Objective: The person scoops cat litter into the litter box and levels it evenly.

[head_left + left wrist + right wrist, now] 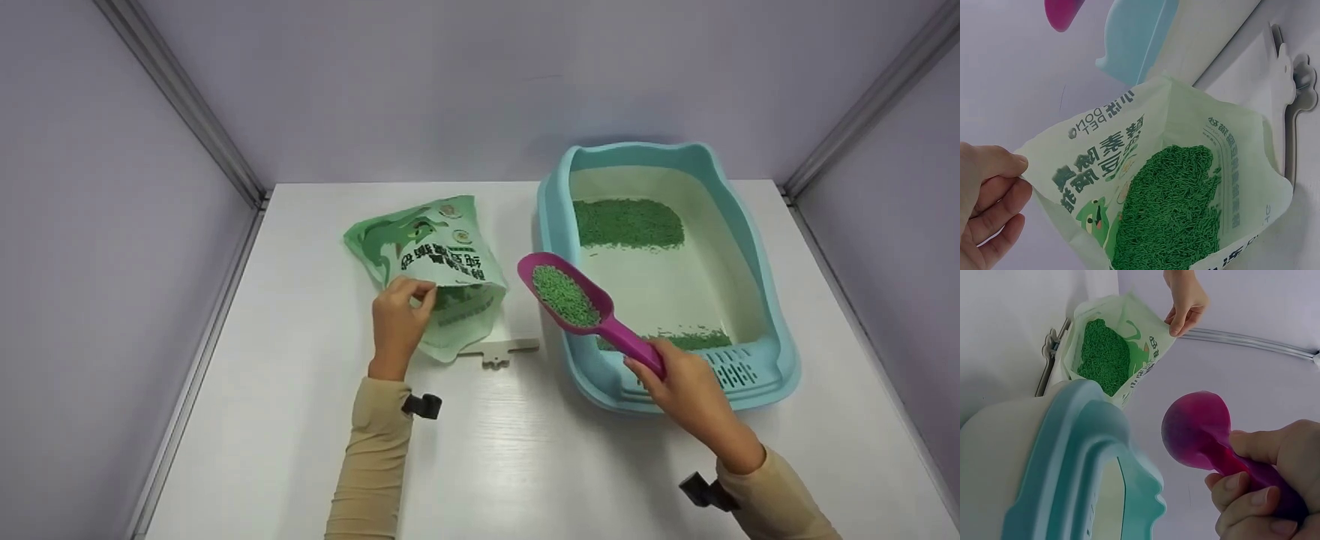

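Note:
My left hand (400, 319) pinches the rim of a green cat litter bag (442, 247) between thumb and fingers. The bag's mouth gapes, and green litter pellets (1168, 208) show inside it in the left wrist view. In my right hand (690, 390) is the handle of a magenta scoop (611, 319), its fingers wrapped round it. Green pellets (564, 294) fill the scoop's bowl, which is held over the left edge of a blue litter box (555, 217). From the right wrist view only the underside of the scoop (1199, 430) is seen.
Inside the litter box lie a patch of green pellets (630, 223) at the back and a strip (694, 341) near the front. A grey bag clip (496, 351) rests on the white table (480, 450) between bag and box. Walls enclose the table at the back and sides.

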`<state>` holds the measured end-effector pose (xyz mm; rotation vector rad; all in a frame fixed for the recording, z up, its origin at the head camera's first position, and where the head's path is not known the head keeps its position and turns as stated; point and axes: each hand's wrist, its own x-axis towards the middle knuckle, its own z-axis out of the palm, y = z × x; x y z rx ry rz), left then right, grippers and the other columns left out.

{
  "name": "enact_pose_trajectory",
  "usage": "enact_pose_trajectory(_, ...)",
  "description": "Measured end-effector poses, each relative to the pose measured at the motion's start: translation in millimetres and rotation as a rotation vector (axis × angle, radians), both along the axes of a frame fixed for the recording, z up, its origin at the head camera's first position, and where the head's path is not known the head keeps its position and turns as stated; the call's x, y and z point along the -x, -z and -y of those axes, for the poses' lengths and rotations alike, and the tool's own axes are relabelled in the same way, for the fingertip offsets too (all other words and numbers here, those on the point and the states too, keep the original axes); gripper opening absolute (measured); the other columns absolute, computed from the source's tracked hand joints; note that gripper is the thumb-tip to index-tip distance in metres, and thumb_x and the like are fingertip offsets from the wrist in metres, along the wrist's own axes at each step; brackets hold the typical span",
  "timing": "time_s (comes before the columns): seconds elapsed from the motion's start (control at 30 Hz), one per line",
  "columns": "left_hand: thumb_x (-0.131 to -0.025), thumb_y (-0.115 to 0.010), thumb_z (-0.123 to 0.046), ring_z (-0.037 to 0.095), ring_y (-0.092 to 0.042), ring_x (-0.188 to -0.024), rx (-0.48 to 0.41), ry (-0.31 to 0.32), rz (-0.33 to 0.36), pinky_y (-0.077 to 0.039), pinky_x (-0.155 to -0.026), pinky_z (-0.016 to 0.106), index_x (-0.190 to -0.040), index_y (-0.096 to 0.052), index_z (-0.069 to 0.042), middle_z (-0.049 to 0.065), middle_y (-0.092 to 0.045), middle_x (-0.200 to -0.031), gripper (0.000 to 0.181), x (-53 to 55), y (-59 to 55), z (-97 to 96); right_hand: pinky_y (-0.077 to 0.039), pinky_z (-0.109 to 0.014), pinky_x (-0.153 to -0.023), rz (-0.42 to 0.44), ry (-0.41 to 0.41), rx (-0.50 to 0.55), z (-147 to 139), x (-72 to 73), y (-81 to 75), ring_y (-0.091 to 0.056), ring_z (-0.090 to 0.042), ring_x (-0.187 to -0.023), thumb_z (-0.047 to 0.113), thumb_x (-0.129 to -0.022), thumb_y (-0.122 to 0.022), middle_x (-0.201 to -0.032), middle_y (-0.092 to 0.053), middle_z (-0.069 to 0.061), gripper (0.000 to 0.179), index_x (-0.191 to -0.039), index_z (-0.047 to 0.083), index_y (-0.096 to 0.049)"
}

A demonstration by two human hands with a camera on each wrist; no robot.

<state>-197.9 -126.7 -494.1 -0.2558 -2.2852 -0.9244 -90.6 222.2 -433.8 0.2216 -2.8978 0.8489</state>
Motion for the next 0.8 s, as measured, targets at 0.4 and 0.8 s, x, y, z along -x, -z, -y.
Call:
enact_pose_trajectory(0.4,-0.084,-0.071,-0.004,0.021,-0.066,-0.067,0.000,0.006,0.011,-0.057,-0.063,0.035,-0.081,-0.073,-0.004,0.011,-0.067,-0.074,0.004,-1.5,-0.6,-0.5,-0.032,-0.018,-0.048,-0.070,0.029,0.002,-15,3.3,-4.5,-0.041,-0.009,-0.053,0.011,-0.084,-0.073,-0.062,-0.053,-0.007,0.025,-0.099,-0.005,-0.063)
enact_pose_trajectory(0.8,-0.085,-0.070,-0.005,0.020,-0.067,-0.067,-0.003,0.011,0.010,-0.057,-0.063,0.034,-0.081,-0.073,-0.004,0.010,-0.068,-0.075,0.005,-0.8,0.5,0.2,-0.029,-0.019,-0.048,-0.083,0.100,-0.003,-30,13.4,-3.6,-0.037,-0.009,-0.051,0.014,-0.085,-0.073,-0.060,-0.053,-0.010,0.027,-0.096,-0.008,-0.061)
